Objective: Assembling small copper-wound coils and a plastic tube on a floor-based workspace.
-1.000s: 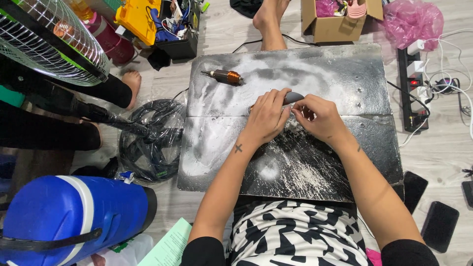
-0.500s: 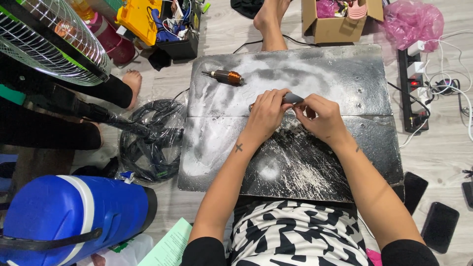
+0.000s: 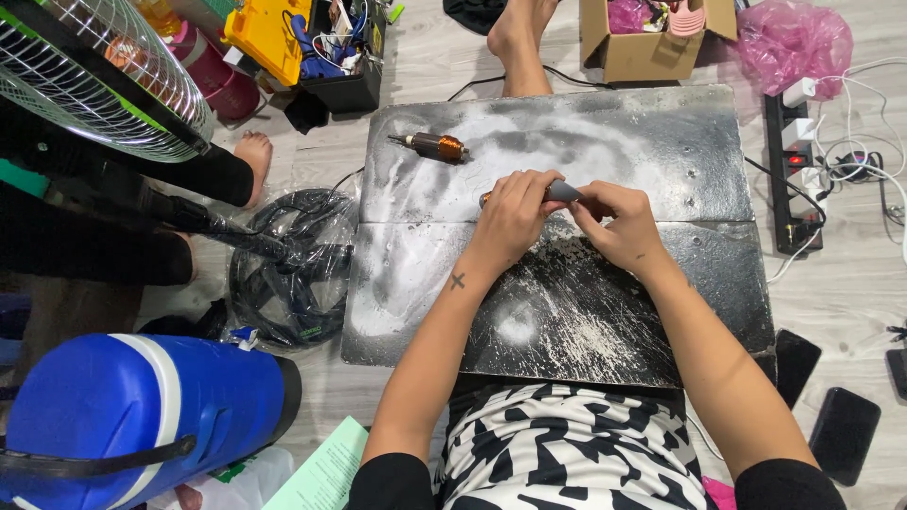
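Flanking a cardboard box (image 3: 631, 49), pink bag (image 3: 792, 45), yellow case (image 3: 267, 38).

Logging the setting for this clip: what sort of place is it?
Probably a home or small floor-level repair workspace. A dusty dark work board lies on the floor, a copper-wound motor armature rests on it, and a toolbox and power strip sit nearby.

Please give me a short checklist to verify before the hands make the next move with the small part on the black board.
1. Left hand grips the small grey part: ok.
2. Right hand touches the same part: ok.
3. Part held over the black work board: ok.
4. Copper-wound motor armature lies apart from both hands: ok.
5. Part's far end, hidden under the fingers: cannot tell.
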